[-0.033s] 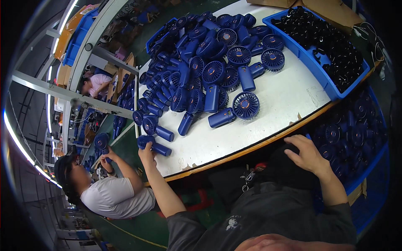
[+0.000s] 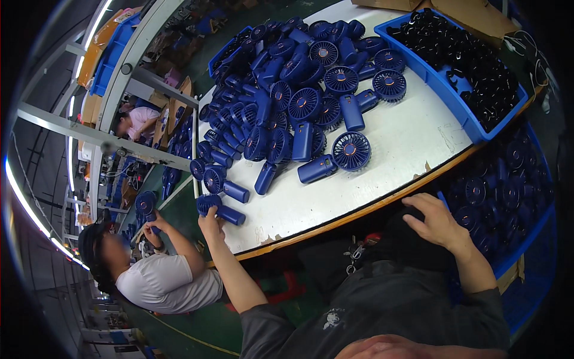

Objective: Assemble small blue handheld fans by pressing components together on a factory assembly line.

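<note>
At the left front corner of the white table, my left hand (image 2: 211,226) grips a dark blue handheld fan (image 2: 231,215). Its fingers close about the fan near its round head, and the handle points right over the tabletop. My right hand (image 2: 435,220) holds nothing; its fingers are apart, over my lap just off the table's near edge. Beside the held fan lies another blue handheld fan (image 2: 235,191). A large heap of such fans (image 2: 304,104) covers the table's far left and middle, and a single fan (image 2: 351,151) lies at its near side.
A blue tray (image 2: 478,133) of small black curved parts stands at the table's right end. Below it, a blue crate (image 2: 526,244) holds more fans. At left, a co-worker in a white shirt (image 2: 170,281) holds a fan (image 2: 145,204). Metal framing (image 2: 66,122) rises beyond.
</note>
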Demonstrator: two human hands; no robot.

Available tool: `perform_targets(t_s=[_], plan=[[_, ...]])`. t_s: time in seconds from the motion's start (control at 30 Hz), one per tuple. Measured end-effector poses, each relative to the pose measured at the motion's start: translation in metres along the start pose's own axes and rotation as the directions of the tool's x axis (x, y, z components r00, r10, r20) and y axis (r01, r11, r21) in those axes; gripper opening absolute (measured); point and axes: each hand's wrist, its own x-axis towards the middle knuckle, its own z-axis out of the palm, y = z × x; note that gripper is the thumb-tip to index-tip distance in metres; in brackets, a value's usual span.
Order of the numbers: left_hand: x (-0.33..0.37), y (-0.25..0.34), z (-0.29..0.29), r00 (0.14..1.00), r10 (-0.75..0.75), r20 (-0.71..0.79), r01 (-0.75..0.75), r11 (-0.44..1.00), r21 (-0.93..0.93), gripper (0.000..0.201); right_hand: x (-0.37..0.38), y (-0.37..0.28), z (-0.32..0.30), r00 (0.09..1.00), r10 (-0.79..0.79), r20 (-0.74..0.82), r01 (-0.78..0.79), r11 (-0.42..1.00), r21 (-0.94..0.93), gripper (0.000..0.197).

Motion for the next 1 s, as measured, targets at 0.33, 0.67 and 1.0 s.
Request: perform_targets(t_s=[0.33, 0.67, 1.0], plan=[[-0.072, -0.025, 0.011, 0.965, 0.205, 0.164, -0.073, 0.809, -0.583, 0.024, 0.024, -0.027, 0.030, 0.982, -0.127, 0.137, 0.102, 0.979, 0.178, 0.032], [-0.245, -0.005, 0.159, 0.828, 0.215, 0.518, 0.257, 0.675, -0.691, 0.041, 0.043, -0.055, 0.093, 0.890, -0.036, 0.455, -0.392, 0.452, 0.802, 0.045], [-0.271, 0.000, 0.172, 0.727, 0.229, 0.648, 0.367, 0.668, -0.648, 0.073, 0.043, -0.052, 0.069, 0.842, 0.040, 0.539, -0.450, 0.603, 0.658, 0.056]])
